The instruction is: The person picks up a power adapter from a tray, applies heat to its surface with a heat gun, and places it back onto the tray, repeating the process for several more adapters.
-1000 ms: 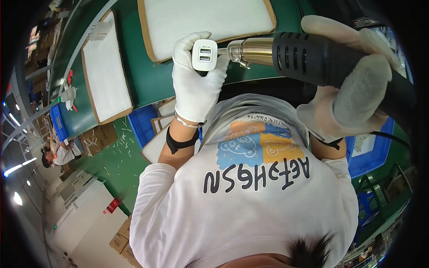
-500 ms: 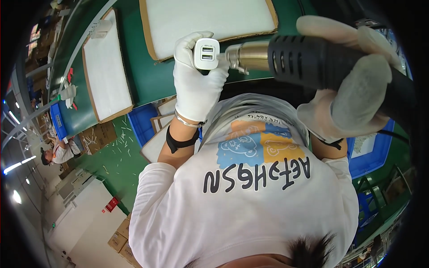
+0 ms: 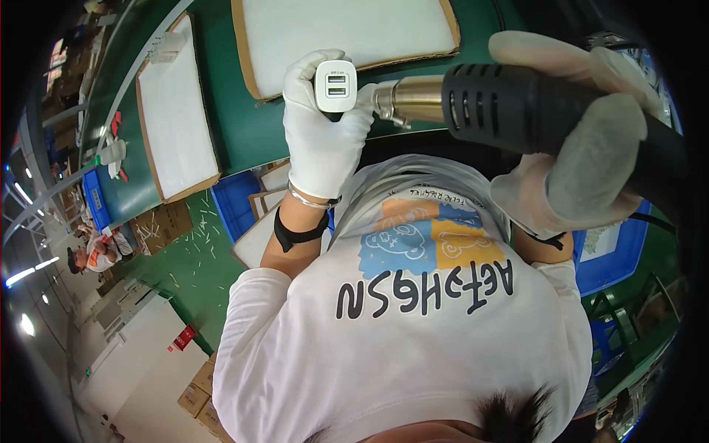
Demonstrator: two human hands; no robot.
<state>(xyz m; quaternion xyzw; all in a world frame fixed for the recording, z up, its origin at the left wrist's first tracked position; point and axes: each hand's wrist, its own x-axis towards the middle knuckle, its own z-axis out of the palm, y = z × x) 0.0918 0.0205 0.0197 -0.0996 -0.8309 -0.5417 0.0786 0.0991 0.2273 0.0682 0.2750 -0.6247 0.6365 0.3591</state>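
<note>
My left hand (image 3: 322, 136), in a white glove, holds up a small white charger block (image 3: 336, 86) with two ports facing me. My right hand (image 3: 583, 148), in a thick pale glove, grips a black heat gun (image 3: 517, 103) whose metal nozzle (image 3: 406, 100) points left and sits right beside the charger. Both are held above a green conveyor belt (image 3: 255, 129). A black band sits on my left wrist.
Two white foam pads in brown cardboard frames lie on the belt, one ahead (image 3: 347, 29) and one at the left (image 3: 176, 111). Blue bins (image 3: 617, 251) stand below the belt. Another person (image 3: 92, 251) works far left. Cartons (image 3: 199, 395) sit on the floor.
My left hand has raised the charger slightly and the heat gun nozzle stays close beside it. Little else has shifted.
</note>
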